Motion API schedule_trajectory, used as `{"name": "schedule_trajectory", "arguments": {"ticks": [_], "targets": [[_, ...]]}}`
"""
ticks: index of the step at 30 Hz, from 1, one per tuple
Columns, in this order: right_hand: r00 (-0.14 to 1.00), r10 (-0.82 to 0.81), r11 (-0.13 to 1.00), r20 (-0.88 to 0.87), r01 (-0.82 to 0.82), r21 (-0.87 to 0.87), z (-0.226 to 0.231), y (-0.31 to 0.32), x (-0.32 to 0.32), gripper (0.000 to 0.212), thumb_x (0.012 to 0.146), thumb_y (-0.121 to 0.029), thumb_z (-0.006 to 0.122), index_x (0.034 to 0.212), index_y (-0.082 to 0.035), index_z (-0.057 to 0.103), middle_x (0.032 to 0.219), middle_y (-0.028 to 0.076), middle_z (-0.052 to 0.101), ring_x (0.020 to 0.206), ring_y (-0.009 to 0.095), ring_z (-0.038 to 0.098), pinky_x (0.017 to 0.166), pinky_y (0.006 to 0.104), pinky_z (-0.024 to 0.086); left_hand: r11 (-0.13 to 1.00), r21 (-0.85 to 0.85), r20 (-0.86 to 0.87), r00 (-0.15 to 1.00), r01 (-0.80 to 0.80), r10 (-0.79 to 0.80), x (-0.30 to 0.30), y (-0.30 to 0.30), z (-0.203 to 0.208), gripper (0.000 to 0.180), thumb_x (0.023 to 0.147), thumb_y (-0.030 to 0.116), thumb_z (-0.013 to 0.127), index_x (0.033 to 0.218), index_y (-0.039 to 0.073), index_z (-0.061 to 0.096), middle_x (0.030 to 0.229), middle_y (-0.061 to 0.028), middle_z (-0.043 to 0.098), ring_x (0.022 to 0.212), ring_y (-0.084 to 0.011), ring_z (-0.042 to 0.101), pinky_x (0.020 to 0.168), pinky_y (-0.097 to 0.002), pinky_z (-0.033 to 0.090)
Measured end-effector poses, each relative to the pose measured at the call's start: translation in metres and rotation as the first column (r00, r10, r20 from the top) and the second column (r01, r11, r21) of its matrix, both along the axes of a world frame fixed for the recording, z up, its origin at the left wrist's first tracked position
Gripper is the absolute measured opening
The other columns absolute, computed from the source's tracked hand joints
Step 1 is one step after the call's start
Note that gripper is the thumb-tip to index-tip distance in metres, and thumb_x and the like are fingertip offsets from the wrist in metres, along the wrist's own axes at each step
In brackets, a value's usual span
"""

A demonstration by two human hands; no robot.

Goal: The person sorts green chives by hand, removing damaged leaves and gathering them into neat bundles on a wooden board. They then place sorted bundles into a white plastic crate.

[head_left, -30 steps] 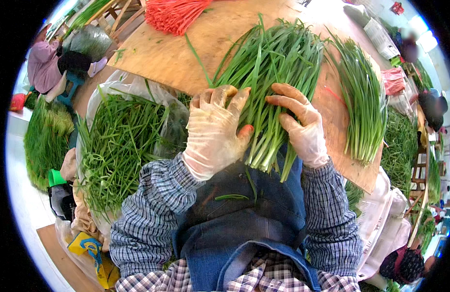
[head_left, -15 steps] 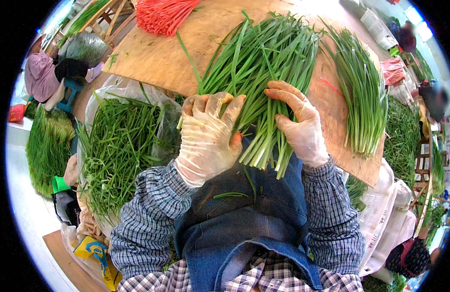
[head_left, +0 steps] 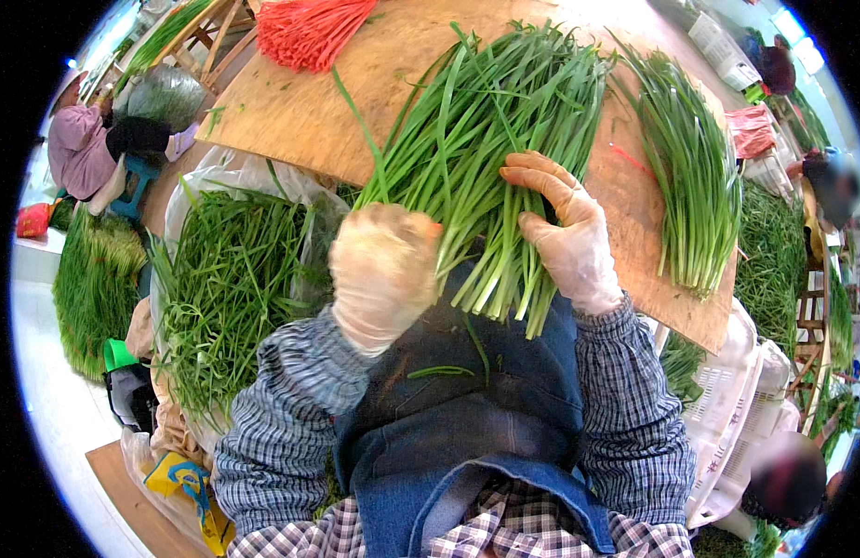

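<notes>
A loose pile of garlic chives [head_left: 504, 121] lies at the table's near edge, its pale cut ends pointing toward me over my denim apron. My left hand [head_left: 383, 270], in a stained pale glove, is at the left side of the stems. Motion smears its fingers, and what they hold cannot be made out. At the right side of the pile, my gloved right hand [head_left: 574, 232] rests its fingertips on the stems. A gap separates its thumb from its fingers. Two cut leaf pieces [head_left: 441, 371] lie on the apron [head_left: 458, 409].
Another chive bundle [head_left: 695, 186] lies right on the wooden table [head_left: 309, 121]; red ties [head_left: 309, 28] sit at its far edge. Loose greens fill a plastic-lined container [head_left: 234, 279] at left. White crates [head_left: 727, 418] stand at right. A person [head_left: 81, 149] sits far left; others are at right.
My left hand has moved down and slightly left along the stems, its fingers now blurred. My right hand has shifted slightly left and stays on the pile.
</notes>
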State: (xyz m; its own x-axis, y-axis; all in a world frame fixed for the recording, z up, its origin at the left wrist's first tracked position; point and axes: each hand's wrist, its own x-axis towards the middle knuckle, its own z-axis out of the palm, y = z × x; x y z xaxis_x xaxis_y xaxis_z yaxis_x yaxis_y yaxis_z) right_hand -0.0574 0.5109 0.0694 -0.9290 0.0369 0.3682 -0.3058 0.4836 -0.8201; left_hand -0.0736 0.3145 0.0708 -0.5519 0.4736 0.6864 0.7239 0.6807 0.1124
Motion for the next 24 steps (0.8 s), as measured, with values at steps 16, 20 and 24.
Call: {"name": "schedule_trajectory", "arguments": {"ticks": [16, 20, 24], "targets": [[1.0, 0.018, 0.999, 0.02, -0.019, 0.031, 0.007, 0.001, 0.003, 0.042, 0.063, 0.008, 0.047, 0.101, -0.003, 0.06, 0.112, 0.009, 0.056, 0.116, 0.023, 0.044, 0.1, 0.0319, 0.031, 0.997, 0.06, -0.006, 0.999, -0.038, 0.039, 0.024, -0.059, 0.029, 0.024, 0.068, 0.003, 0.065, 0.09, 0.01, 0.06, 0.093, -0.005, 0.053, 0.086, -0.024, 0.051, 0.073, -0.0367, 0.041], [0.999, 0.032, 0.999, 0.032, -0.032, -0.001, 0.001, -0.002, 0.002, 0.043, 0.062, 0.008, 0.046, 0.101, -0.003, 0.06, 0.112, 0.01, 0.056, 0.116, 0.025, 0.044, 0.1, 0.0326, 0.031, 0.949, -0.226, 0.2, 0.964, 0.219, -0.175, 0.028, -0.008, 0.027, 0.029, 0.065, 0.012, 0.059, 0.093, 0.014, 0.062, 0.096, -0.0026, 0.05, 0.091, -0.0229, 0.047, 0.081, -0.039, 0.037], [1.0, 0.026, 0.997, -0.007, -0.025, 0.07, 0.0, -0.002, 0.0, 0.042, 0.062, 0.007, 0.046, 0.101, -0.004, 0.06, 0.113, 0.01, 0.056, 0.116, 0.026, 0.044, 0.1, 0.0336, 0.031, 0.895, -0.422, 0.091, 0.99, 0.141, -0.113, 0.013, 0.021, 0.001, 0.016, 0.069, 0.013, 0.054, 0.083, 0.008, 0.058, 0.092, -0.0043, 0.049, 0.087, -0.0218, 0.046, 0.077, -0.0387, 0.037]]}}
